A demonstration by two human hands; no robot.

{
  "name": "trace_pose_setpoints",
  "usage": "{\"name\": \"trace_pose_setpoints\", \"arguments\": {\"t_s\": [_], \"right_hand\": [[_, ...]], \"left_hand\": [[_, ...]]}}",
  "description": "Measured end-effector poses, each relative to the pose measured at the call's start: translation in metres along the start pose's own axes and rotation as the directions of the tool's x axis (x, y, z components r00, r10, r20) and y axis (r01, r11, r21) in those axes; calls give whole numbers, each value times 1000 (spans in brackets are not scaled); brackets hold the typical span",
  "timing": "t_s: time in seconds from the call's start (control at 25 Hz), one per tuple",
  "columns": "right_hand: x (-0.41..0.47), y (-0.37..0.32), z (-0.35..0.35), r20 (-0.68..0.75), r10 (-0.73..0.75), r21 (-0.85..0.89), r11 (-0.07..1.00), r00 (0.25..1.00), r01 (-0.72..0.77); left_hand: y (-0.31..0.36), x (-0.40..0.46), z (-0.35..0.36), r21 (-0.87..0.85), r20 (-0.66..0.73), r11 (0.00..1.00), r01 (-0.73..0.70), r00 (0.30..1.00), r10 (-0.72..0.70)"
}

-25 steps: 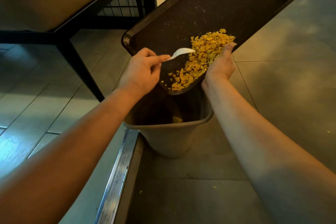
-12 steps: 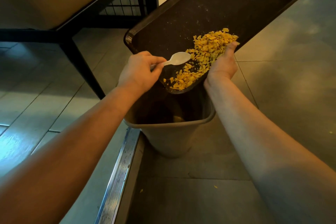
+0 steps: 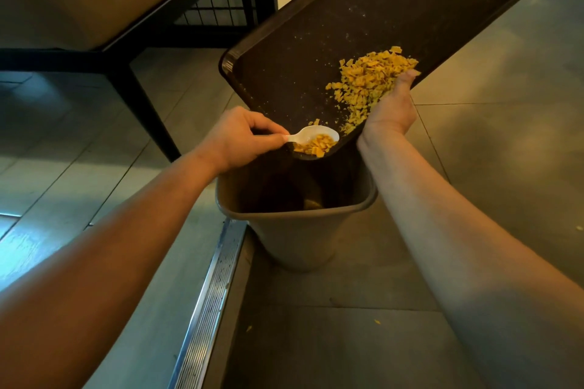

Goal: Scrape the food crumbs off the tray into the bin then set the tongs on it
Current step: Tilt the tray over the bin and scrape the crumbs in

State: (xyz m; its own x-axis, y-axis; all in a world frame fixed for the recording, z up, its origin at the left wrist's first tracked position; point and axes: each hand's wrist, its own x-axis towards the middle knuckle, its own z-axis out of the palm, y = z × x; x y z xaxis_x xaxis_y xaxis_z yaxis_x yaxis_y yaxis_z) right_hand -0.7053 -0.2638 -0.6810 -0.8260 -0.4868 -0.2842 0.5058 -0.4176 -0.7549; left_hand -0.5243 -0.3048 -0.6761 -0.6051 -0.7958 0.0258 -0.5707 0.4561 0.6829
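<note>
Tray (image 3: 363, 25) tilted corner-down over bin (image 3: 294, 224) by gripping right hand (image 3: 392, 110) so crumbs (image 3: 369, 82) slide binward, left hand (image 3: 243, 139) pinching spoon (image 3: 316, 137) at that low corner; tongs unseen.

Tray (image 3: 363, 28) tilted, low corner over the bin (image 3: 297, 224) mouth, high end far right. Right hand (image 3: 392, 110) grips tray's right edge near the low corner. Crumbs (image 3: 369, 82) heaped on tray along that edge, just beside the thumb, trailing down to the corner. Left hand (image 3: 243, 139) left of the corner, pinching spoon (image 3: 316, 137); bowl sits on the crumbs at the tray's low corner. Table (image 3: 104, 50) far left behind. Floor drain (image 3: 208, 303) near left of bin.
</note>
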Motion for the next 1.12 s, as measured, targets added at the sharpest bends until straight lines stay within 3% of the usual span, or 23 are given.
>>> {"name": "trace_pose_setpoints", "arguments": {"t_s": [0.2, 0.4, 0.72, 0.8, 0.92, 1.12], "right_hand": [[1, 2, 0, 5, -2, 10, 1000, 1000, 2], [0, 1, -1, 28, 6, 9, 1000, 1000, -6], [0, 1, 0, 9, -8, -5, 1000, 1000, 8], [-1, 1, -1, 2, -3, -6, 1000, 1000, 3], [-2, 1, -1, 14, 5, 6, 1000, 1000, -5], [-2, 0, -1, 15, 0, 34, 999, 1000, 0]], "left_hand": [[-1, -6, -14, -53, 18, 997, -55, 998, 56], [-10, 6, -7, 69, -305, 997, -26, 951, 46], [-1, 3, -6, 122, -71, 988, -98, 992, 107], [-2, 2, -9, 117, -107, 988, -100, 988, 112], [-2, 6, -6, 151, -269, 982, -110, 952, 148], [-3, 4, -5, 206, -123, 973, -107, 983, 134]]}}
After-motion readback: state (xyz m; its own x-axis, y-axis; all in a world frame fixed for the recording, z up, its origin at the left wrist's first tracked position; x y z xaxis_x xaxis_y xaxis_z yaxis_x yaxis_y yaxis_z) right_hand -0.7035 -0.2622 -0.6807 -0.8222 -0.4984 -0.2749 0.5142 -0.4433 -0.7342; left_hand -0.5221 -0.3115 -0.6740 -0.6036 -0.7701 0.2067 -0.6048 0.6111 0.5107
